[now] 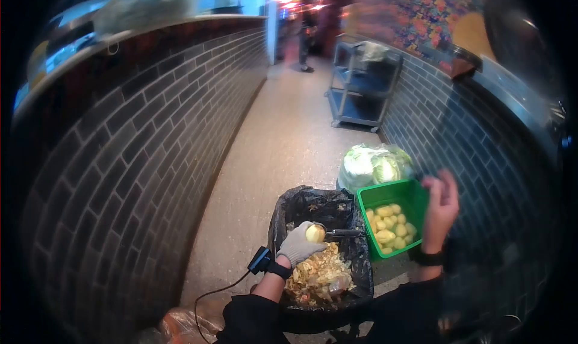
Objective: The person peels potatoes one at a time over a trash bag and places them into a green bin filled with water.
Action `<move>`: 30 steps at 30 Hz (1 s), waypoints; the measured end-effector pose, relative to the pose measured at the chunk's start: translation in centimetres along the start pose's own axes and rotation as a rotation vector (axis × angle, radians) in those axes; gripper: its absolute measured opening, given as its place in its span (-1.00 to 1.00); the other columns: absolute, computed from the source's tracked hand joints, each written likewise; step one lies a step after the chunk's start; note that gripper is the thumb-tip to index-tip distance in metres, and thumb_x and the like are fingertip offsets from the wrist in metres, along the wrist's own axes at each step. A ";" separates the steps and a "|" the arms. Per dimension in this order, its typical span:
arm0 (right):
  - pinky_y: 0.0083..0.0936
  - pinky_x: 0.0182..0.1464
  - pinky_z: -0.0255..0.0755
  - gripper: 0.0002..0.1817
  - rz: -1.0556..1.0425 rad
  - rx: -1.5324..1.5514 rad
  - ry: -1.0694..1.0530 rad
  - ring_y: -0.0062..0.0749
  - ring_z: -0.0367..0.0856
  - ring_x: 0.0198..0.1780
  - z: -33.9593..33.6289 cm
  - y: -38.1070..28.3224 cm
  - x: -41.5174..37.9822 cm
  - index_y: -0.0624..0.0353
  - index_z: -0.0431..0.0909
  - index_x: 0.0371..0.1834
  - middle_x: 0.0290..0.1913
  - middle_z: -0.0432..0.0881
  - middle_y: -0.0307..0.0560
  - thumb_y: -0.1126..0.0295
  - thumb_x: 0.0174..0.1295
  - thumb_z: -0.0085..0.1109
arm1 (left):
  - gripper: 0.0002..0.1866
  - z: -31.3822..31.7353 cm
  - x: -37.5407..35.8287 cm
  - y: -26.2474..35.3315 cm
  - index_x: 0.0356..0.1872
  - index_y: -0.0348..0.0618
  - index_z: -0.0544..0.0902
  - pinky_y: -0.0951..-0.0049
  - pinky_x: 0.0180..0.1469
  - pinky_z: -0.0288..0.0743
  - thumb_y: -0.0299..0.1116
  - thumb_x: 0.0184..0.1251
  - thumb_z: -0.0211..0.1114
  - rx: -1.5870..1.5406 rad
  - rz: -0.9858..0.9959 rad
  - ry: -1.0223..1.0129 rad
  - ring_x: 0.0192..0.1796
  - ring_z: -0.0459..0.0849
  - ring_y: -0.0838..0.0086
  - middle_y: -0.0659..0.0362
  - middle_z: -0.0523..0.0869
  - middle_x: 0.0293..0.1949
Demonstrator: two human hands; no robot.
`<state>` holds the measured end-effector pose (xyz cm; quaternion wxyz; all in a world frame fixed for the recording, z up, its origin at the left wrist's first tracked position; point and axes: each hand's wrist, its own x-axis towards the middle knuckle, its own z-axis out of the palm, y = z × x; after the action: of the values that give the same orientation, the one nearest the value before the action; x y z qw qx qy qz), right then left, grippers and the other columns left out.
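My left hand (297, 244), in a light knit glove, is closed around a pale peeled potato (315, 233) above a bin lined with a black bag (289, 208). Against the potato lies a peeler (344, 232), its dark handle pointing right; whether the glove grips it too is hard to see. Yellowish peelings (322, 275) are heaped inside the bin. My bare right hand (442, 208) is raised at the right side of a green crate (388, 195), fingers bent and apart, slightly blurred, with nothing visible in them. Several peeled potatoes (391, 226) lie in the crate.
Behind the crate sits a clear bag of cabbages (376, 165). A wheeled cart (361, 94) stands along the right brick wall (442, 118). Another brick wall (138, 121) borders the left. Farther down the passage stands a person (305, 34). An orange-tinted plastic bag (189, 326) lies at lower left.
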<state>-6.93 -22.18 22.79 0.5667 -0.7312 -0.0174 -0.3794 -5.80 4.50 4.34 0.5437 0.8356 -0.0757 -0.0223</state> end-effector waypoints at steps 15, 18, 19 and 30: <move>-0.18 -0.04 0.35 -0.74 -0.152 -0.503 -0.974 -0.08 0.56 -0.12 6.8 15.7 -10.7 0.18 0.59 -0.20 -0.20 0.63 -0.01 0.20 0.27 0.17 | -0.37 0.3 0.5 0.1 0.00 -0.16 0.56 0.30 0.02 0.53 -0.09 -0.11 0.56 -0.019 0.026 -0.094 -0.03 0.68 0.18 -0.03 0.69 -0.10; -0.20 -0.12 0.32 -0.68 -0.146 -0.516 -0.838 -0.11 0.55 -0.24 6.8 17.9 -11.5 0.14 0.59 -0.46 -0.40 0.60 -0.06 0.10 0.24 0.20 | -0.39 0.8 0.9 -0.9 0.01 -0.15 0.56 0.33 0.06 0.51 -0.17 -0.10 0.58 -0.062 -0.012 -0.160 -0.03 0.66 0.24 0.02 0.67 -0.07; -0.23 -0.15 0.32 -0.65 -0.148 -0.595 -0.805 -0.11 0.54 -0.27 6.7 18.4 -11.4 0.11 0.59 -0.53 -0.46 0.59 -0.08 0.06 0.22 0.22 | -0.39 1.0 1.2 -1.4 0.01 -0.15 0.56 0.33 0.06 0.51 -0.17 -0.10 0.58 -0.044 -0.032 -0.183 -0.03 0.66 0.24 0.02 0.67 -0.07; -0.34 -0.36 0.31 -0.63 0.356 -0.061 -0.749 -0.19 0.41 -0.53 5.0 21.4 -6.9 0.29 0.45 -0.56 -0.61 0.43 0.03 0.24 0.33 0.12 | -0.45 4.3 4.1 0.4 0.01 -0.13 0.54 0.46 0.12 0.47 -0.53 -0.10 0.52 -0.033 0.018 0.002 0.01 0.58 0.49 0.19 0.62 -0.05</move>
<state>0.55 -22.83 1.01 0.5560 -0.8268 -0.0842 0.0165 -2.29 -0.15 3.13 0.5575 0.8259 -0.0824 -0.0178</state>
